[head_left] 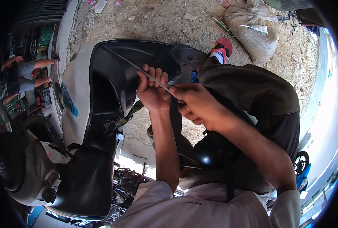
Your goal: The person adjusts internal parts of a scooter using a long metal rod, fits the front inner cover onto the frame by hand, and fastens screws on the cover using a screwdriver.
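Observation:
A long thin metal shaft, which looks like a long screwdriver (125, 59), slants up and left from my hands. Its far end meets the black inner panel (110, 70) of a scooter with a white front shield (76, 95). My right hand (197, 104) is closed round its near end, so any handle is hidden in the fist. My left hand (154, 89), palm toward me, has its fingers curled about the middle of the shaft. Below my left hand, a patterned strap (133, 113) with keys hangs at the panel.
A tied, pale sack (252, 36) lies on the gritty ground at the upper right, with a tube (258, 29) on it. My foot in a red sandal (222, 49) is beside it. Another person's legs (34, 72) show at far left, near tool racks. An engine (125, 182) stands lower left.

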The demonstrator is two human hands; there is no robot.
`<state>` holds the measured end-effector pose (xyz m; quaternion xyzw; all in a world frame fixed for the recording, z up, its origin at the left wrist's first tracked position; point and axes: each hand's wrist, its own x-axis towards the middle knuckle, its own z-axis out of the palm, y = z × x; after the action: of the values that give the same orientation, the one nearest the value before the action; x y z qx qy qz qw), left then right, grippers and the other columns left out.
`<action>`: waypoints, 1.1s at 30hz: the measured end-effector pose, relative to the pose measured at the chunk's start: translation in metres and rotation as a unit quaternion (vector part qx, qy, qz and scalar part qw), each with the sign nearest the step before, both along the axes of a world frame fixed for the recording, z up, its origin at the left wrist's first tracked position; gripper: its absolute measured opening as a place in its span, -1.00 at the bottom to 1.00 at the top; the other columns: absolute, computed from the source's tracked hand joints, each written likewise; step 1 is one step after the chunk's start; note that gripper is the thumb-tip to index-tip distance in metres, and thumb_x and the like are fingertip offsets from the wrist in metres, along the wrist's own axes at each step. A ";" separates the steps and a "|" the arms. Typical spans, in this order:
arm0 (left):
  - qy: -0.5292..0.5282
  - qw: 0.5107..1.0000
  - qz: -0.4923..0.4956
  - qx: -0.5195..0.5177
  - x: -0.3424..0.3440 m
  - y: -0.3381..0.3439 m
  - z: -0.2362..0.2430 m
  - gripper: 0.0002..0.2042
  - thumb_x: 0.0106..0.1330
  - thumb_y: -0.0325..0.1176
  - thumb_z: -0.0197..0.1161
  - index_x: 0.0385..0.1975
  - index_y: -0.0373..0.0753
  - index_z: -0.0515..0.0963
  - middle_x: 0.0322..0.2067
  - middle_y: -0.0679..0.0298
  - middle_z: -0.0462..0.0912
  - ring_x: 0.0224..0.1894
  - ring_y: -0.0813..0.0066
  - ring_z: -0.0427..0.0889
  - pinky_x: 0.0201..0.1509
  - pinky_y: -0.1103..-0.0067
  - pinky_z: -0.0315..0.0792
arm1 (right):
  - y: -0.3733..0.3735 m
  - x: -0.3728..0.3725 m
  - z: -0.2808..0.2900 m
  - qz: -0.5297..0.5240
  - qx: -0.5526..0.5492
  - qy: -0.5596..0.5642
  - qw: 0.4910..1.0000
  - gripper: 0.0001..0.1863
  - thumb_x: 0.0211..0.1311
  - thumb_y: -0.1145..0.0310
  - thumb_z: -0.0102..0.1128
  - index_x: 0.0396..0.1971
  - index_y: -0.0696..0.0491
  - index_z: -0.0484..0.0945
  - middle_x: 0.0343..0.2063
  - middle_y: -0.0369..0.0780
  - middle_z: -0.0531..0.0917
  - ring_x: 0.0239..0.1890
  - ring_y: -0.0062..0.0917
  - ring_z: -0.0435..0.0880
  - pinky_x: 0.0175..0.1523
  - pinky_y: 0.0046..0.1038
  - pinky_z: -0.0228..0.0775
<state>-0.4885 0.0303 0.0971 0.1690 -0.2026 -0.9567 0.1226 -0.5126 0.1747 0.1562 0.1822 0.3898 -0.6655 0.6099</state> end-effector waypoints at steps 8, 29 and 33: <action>-0.023 1.000 -0.003 0.000 -0.004 -0.008 -0.003 -0.80 0.29 -0.30 -0.03 -0.54 -0.23 0.28 -0.75 0.46 0.04 -0.67 0.66 -0.01 -0.56 0.68 -0.03 | -0.009 0.031 -0.023 -0.023 0.163 0.512 0.843 -0.84 0.14 0.36 0.03 -0.31 0.10 0.42 -0.82 -0.33 0.31 -0.83 -0.54 0.34 -0.72 -0.50 0.13; 0.007 1.000 -0.014 -0.003 -0.013 -0.010 0.007 -0.79 0.32 -0.26 -0.06 -0.51 -0.24 0.30 -0.74 0.48 0.03 -0.67 0.68 -0.04 -0.58 0.68 -0.05 | -0.004 0.011 -0.028 -0.032 0.133 0.395 0.909 -0.80 0.15 0.30 0.03 -0.24 0.02 0.44 -0.84 -0.37 0.33 -0.87 -0.57 0.30 -0.77 -0.51 0.09; -0.069 0.996 -0.012 -0.049 -0.013 -0.019 -0.002 -0.78 0.30 -0.27 -0.03 -0.54 -0.25 0.31 -0.75 0.49 0.02 -0.69 0.67 -0.05 -0.58 0.69 -0.06 | 0.003 0.027 -0.012 0.061 0.269 0.721 0.635 -0.73 0.01 0.39 0.11 -0.22 0.07 0.45 -0.69 -0.21 0.46 -0.69 -0.35 0.52 -0.57 -0.38 0.40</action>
<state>-0.5014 0.0112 0.0948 0.2258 -0.2591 -0.9332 0.1048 -0.4854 0.1778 0.1446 -0.2239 0.8778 -0.4120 0.0978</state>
